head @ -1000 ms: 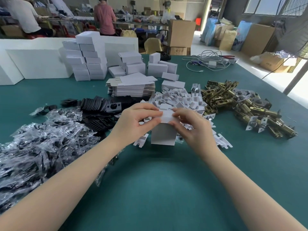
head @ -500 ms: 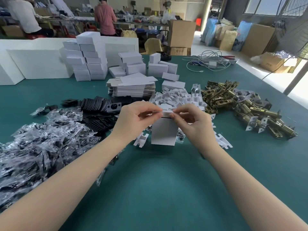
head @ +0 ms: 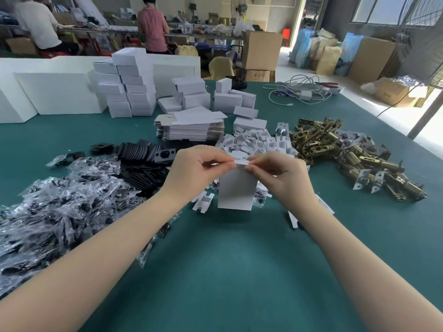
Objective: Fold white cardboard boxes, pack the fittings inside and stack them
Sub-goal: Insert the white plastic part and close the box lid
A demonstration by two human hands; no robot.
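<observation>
A small white cardboard box stands upright on the green table in front of me. My left hand pinches the left end of its top flap between thumb and fingers. My right hand pinches the right end of the same flap. What is inside the box is hidden. Brass latch fittings lie heaped to the right. Flat box blanks are piled behind my hands, and folded white boxes stand stacked at the back left.
Bagged parts in clear plastic cover the left side. Black plates and white card inserts lie behind my hands. Cables rest at the far right. Two people stand at a bench beyond the table.
Both hands have lifted slightly on the box top and now pinch the flap at its two ends; the box has stayed in place.
</observation>
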